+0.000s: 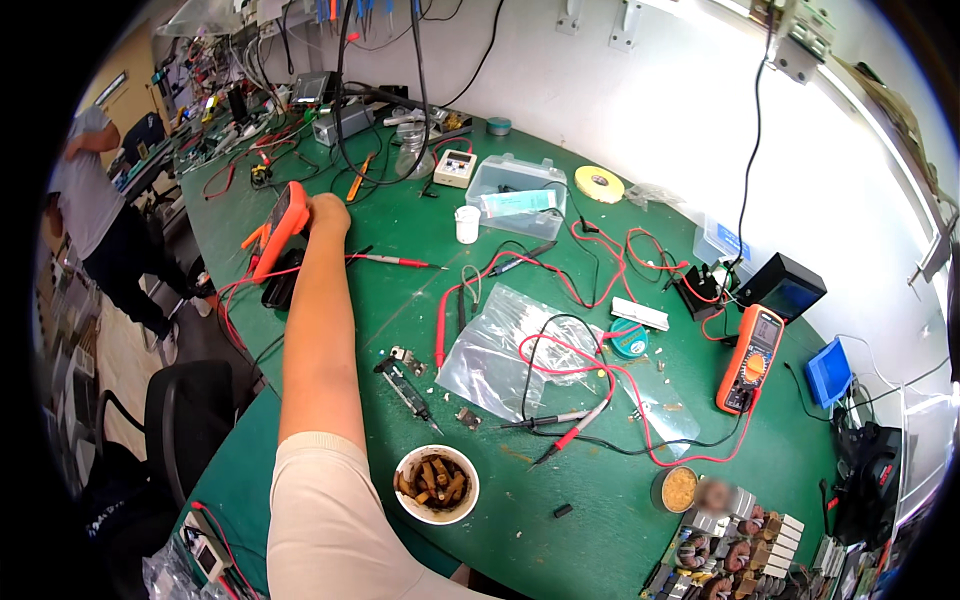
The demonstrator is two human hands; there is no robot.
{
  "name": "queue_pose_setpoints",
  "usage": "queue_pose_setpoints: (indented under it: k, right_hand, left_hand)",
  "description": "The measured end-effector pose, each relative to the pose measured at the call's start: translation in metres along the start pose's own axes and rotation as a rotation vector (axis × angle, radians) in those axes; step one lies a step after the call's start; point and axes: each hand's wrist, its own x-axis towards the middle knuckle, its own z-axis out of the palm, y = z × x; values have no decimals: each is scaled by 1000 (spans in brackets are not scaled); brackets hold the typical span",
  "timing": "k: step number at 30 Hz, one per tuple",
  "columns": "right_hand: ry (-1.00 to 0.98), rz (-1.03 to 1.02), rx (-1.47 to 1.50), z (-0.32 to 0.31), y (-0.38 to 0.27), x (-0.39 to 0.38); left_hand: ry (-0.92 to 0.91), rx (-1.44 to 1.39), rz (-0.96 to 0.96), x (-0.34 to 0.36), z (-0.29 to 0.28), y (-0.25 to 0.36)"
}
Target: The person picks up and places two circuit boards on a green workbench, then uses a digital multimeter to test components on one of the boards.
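Note:
My left hand (329, 213) reaches to the far left of the green bench, closed at the edge of an orange multimeter (286, 228). The meter stands tilted, its face turned away to the left, and my fingertips are mostly hidden. A black object (281, 290) lies just below the meter, beside my forearm. Red and black leads run from there toward the bench edge. To the right of my wrist lies a red test probe (398, 261). My right hand is not in view.
A second orange multimeter (749, 358) stands at right, its leads crossing a clear plastic bag (515, 345). A white tub of brown pieces (436, 485) sits near the front edge. Circuit boards (735, 555) fill the lower right. A person (105, 220) stands at far left, beyond a black chair (190, 420).

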Motion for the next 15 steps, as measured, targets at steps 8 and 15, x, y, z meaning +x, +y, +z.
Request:
queue_pose_setpoints:
  k: [8,15]
  right_hand:
    - [24,-32,23,1,4,-3]
    - [-26,-83,34,2,0,-2]
  left_hand:
    - [117,-321,-127,-17,-13,21]
    - [31,-634,-243,-48,-40,9]
